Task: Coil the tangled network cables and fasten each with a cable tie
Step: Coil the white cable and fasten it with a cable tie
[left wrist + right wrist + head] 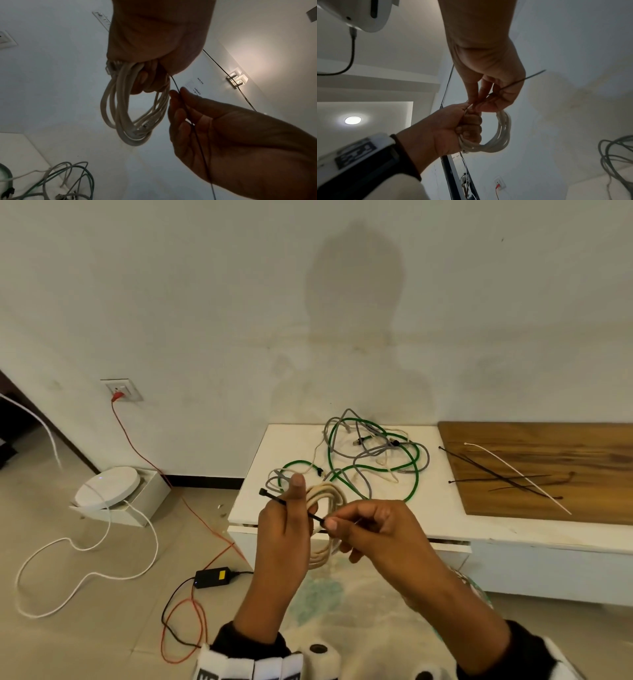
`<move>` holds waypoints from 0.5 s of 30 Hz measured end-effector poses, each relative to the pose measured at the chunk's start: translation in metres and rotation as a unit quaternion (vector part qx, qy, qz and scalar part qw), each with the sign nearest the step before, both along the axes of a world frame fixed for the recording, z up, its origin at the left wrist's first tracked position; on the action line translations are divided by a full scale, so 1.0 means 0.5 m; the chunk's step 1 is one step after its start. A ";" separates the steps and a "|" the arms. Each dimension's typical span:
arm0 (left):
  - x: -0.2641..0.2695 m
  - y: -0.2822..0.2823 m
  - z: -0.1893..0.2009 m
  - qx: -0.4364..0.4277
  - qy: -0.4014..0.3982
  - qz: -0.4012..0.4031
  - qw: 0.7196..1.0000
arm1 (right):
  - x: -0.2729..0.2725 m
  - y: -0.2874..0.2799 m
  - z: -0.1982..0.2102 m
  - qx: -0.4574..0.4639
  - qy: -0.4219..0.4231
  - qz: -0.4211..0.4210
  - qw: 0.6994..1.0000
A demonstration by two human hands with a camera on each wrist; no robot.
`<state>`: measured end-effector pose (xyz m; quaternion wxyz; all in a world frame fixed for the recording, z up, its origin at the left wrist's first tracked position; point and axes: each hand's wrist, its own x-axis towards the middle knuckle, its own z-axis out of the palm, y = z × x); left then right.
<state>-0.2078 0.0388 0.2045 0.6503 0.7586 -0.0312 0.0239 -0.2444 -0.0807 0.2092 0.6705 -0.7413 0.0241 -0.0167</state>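
Head view: left hand (282, 539) raised in front of the tabletop (260, 498), fingers curled round a cream coil (323, 498), thumb up. Black tie (291, 506) crossing that hand, its square head sticking out to the left, its strap running right to the right hand (383, 529). Right hand pinching the strap between thumb and forefinger, other fingers loosely curled.

Left wrist view: coil (126, 108) hanging in several loops from the closed left hand (157, 40); right hand (197, 121) just beside it, tie (181, 97) running thin and dark along its fingers and palm.

Right wrist view: right hand (489, 83) closed on the tie (522, 79), whose pointed tail juts out to the right; left hand (453, 128) gripping the coil (501, 134) below, the two hands touching at the fingertips.

Further back on the white tabletop: a tangle (373, 453) of green, grey and cream cables, still loose, apart from the coil. To the right, on a wooden board (565, 446): several spare black ties (496, 474) crossed over one another and one white tie (517, 475) laid across them.

On the floor at left: a round white device (106, 486) on a box, a white cord, a black power brick (214, 576) and a red wire up to a wall socket (121, 390).
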 end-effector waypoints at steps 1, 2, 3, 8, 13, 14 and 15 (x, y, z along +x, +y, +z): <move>-0.002 -0.001 0.000 0.006 -0.007 -0.008 1.000 | 0.000 0.004 0.002 0.014 0.004 0.003 1.000; -0.003 -0.001 -0.001 0.009 -0.012 -0.017 1.000 | 0.000 0.006 0.003 0.027 0.005 0.009 1.000; -0.004 -0.001 -0.002 0.007 -0.016 -0.025 1.000 | -0.001 0.006 0.005 0.036 0.007 0.015 0.999; 0.008 0.012 -0.015 -0.013 -0.003 -0.043 0.999 | -0.003 -0.005 0.001 0.078 0.037 -0.017 0.996; 0.028 0.035 -0.009 -0.094 0.034 0.020 0.995 | -0.017 -0.024 -0.012 0.155 0.086 -0.033 0.984; 0.030 0.038 -0.007 -0.102 0.034 0.030 0.994 | -0.020 -0.024 -0.016 0.160 0.097 -0.030 0.982; 0.032 0.040 -0.005 -0.110 0.030 0.037 0.993 | -0.022 -0.024 -0.020 0.163 0.108 -0.029 0.980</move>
